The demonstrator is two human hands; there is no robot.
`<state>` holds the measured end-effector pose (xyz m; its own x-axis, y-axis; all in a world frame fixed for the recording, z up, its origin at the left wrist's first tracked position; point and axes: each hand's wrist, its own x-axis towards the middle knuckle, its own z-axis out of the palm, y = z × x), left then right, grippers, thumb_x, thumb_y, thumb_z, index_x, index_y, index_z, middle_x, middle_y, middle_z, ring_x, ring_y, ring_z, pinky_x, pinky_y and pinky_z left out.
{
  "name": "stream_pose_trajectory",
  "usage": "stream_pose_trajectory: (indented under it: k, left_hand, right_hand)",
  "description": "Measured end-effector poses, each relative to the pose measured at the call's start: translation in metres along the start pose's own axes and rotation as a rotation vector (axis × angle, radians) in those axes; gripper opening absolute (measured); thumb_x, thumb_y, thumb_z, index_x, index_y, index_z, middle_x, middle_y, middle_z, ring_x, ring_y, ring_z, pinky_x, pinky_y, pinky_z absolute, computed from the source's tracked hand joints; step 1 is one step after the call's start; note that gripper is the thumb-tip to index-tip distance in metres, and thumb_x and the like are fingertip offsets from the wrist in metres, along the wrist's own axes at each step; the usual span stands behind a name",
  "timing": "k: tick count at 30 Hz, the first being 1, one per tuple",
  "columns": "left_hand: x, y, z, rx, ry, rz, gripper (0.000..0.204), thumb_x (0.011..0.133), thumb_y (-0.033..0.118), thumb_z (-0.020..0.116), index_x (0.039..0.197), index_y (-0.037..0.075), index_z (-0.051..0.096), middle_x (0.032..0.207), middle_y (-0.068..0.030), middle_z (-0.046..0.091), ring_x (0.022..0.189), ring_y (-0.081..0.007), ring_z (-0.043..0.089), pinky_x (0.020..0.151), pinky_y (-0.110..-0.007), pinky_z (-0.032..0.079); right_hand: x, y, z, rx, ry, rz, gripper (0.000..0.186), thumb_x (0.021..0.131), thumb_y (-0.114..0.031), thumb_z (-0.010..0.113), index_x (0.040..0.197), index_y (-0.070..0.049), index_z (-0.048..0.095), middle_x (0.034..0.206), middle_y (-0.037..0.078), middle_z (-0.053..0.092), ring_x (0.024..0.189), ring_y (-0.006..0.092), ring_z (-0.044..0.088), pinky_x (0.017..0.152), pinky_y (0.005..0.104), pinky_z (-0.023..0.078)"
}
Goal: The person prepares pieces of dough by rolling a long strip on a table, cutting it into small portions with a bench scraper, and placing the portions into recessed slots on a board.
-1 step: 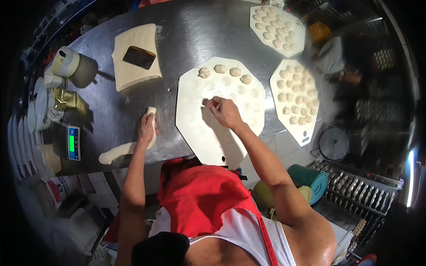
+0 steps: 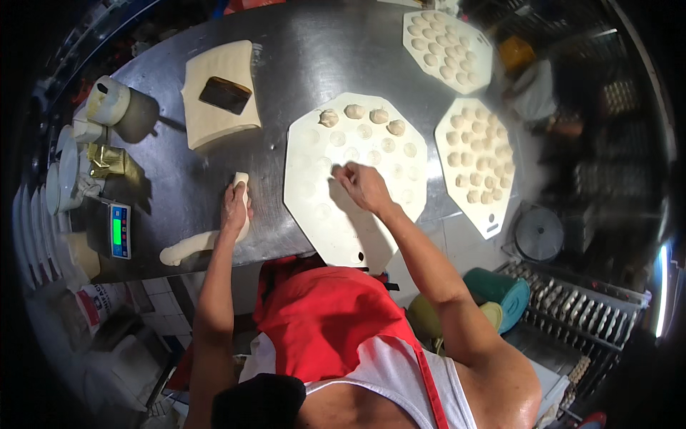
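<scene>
Left of the white board (image 2: 304, 214), the left hand's (image 2: 235, 209) fingers wrap the dough rope (image 2: 189, 248), while over the board the right hand's (image 2: 363, 187) grip cannot be told; four dough lumps (image 2: 354, 111) line its far edge, leaving many rings unfilled.

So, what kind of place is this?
Probably a working kitchen, maybe a bakery. There's a metal worktop, a long rope of dough in the person's left hand, and a white board with lots of small dough pieces.
</scene>
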<state>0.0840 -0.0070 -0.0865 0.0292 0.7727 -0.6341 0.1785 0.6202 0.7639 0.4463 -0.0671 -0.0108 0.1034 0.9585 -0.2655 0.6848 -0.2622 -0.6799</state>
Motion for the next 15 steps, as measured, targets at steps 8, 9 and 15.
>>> stream_pose_trajectory:
  k: [8,9,15]
  left_hand:
    - [-0.087,0.153,0.072,0.285,-0.254,0.334,0.034,0.115,0.035,0.054,0.128,0.004,0.061,0.081,0.0017,0.051,0.068,-0.0093,0.047,0.064,-0.028,0.044]
    - [-0.089,0.152,0.071,0.311,-0.328,0.356,0.034,0.115,0.034,0.054,0.129,0.004,0.061,0.082,0.0007,0.053,0.071,-0.0099,0.049,0.067,-0.029,0.046]
    - [-0.093,0.136,0.055,0.530,-0.493,0.397,0.037,0.115,0.033,0.053,0.128,-0.001,0.061,0.092,-0.0055,0.067,0.085,-0.0148,0.062,0.081,-0.034,0.053]
  right_hand:
    - [-0.002,-0.045,-0.012,0.733,-0.030,0.045,0.019,0.102,-0.022,0.072,0.112,-0.006,0.075,0.097,0.007,0.076,0.082,0.0133,0.066,0.077,0.0301,0.053]
    - [-0.002,-0.070,-0.017,0.861,-0.071,0.015,0.020,0.102,-0.021,0.072,0.114,-0.006,0.075,0.105,0.008,0.075,0.084,0.0132,0.065,0.077,0.0299,0.053]
    - [-0.004,-0.120,-0.002,0.636,-0.069,-0.219,0.021,0.097,-0.011,0.076,0.117,-0.004,0.072,0.108,0.009,0.069,0.092,0.0140,0.066,0.079,0.0321,0.054]
